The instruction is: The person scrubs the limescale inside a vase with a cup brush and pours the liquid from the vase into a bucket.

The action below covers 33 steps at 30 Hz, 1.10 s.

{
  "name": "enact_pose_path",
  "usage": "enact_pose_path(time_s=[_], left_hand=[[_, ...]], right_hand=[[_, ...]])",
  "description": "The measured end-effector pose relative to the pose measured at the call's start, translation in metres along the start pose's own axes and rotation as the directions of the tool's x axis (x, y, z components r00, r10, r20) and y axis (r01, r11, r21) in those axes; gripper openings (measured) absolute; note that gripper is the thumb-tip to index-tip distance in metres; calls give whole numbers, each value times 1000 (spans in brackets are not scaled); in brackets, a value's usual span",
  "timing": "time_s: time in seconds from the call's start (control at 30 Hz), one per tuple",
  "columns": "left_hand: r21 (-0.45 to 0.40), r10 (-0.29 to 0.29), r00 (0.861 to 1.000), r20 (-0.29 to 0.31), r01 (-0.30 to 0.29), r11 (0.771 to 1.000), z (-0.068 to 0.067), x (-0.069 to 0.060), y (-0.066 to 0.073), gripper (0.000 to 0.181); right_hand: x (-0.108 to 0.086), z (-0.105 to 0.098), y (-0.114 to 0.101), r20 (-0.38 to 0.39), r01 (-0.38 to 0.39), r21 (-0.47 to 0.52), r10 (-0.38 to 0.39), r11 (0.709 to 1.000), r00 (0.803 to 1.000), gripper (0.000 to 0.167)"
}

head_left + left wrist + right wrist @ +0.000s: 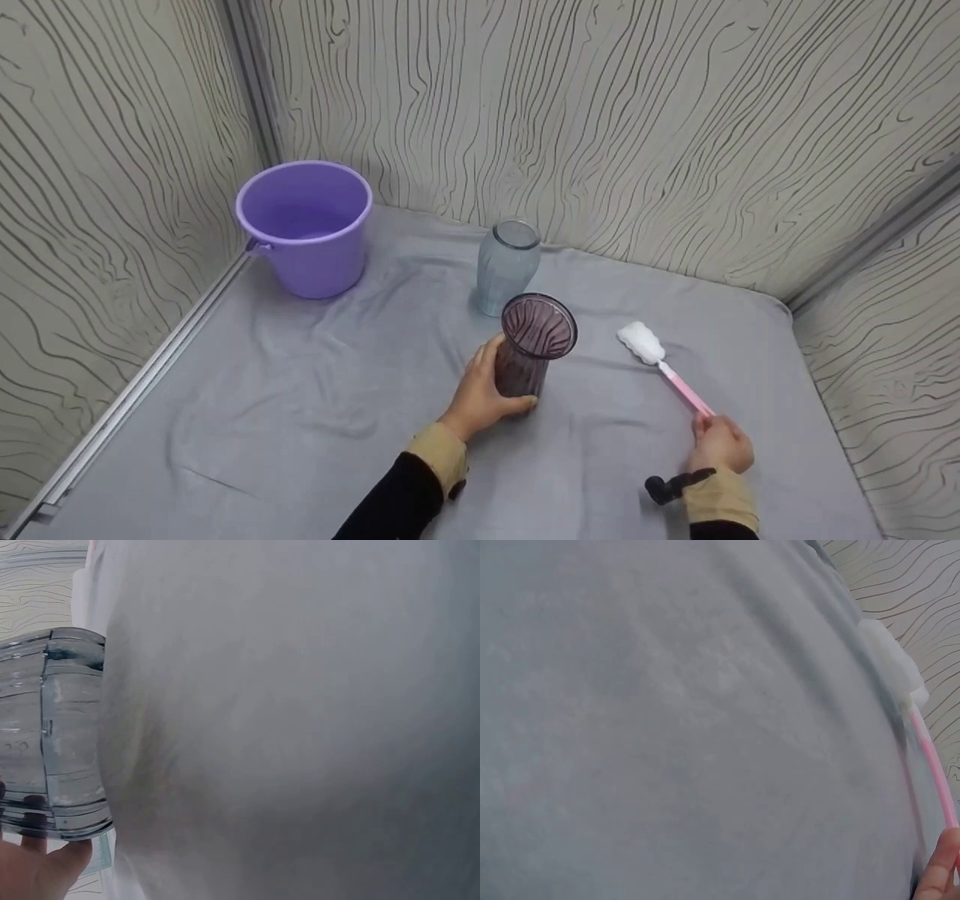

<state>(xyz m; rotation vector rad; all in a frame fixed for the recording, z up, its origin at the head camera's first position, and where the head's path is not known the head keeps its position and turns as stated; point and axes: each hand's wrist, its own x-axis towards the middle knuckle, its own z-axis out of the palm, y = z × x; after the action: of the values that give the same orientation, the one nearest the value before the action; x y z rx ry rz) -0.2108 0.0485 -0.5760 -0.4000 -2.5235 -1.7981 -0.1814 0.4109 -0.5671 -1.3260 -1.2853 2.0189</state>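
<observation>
In the head view my left hand (480,394) grips a purple ribbed glass vase (523,367) round its side, with the thumb across the near face. The vase leans slightly, its wide mouth facing up; whether its base touches the cloth I cannot tell. Glass (52,735) and my fingertips (71,855) show at the left edge of the left wrist view. My right hand (721,444) pinches the end of a bottle brush with a pink handle (686,391) and a white sponge head (641,343). That white head (892,660) also shows in the right wrist view.
A pale blue glass vase (508,266) stands upright just behind the purple one. At the back left is a purple bucket (322,262). Wrinkled grey cloth (300,420) covers the table, with patterned panels (562,112) around it and a metal rail (150,382) along the left.
</observation>
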Motion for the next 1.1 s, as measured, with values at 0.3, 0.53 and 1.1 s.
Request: enact_pose_path(time_s=[0.3, 0.53, 1.1], left_hand=[[5, 0, 1000, -4, 0, 1000, 1, 1, -3, 106], [-8, 28, 1000, -1, -28, 1000, 0, 0, -3, 104], [1, 35, 999, -15, -35, 999, 0, -1, -2, 104]], right_hand=[[-2, -1, 6, -4, 88, -97, -88, 991, 996, 35], [-3, -3, 6, 20, 50, -110, -48, 993, 999, 49], [-1, -3, 8, -60, 54, -43, -56, 998, 997, 18]])
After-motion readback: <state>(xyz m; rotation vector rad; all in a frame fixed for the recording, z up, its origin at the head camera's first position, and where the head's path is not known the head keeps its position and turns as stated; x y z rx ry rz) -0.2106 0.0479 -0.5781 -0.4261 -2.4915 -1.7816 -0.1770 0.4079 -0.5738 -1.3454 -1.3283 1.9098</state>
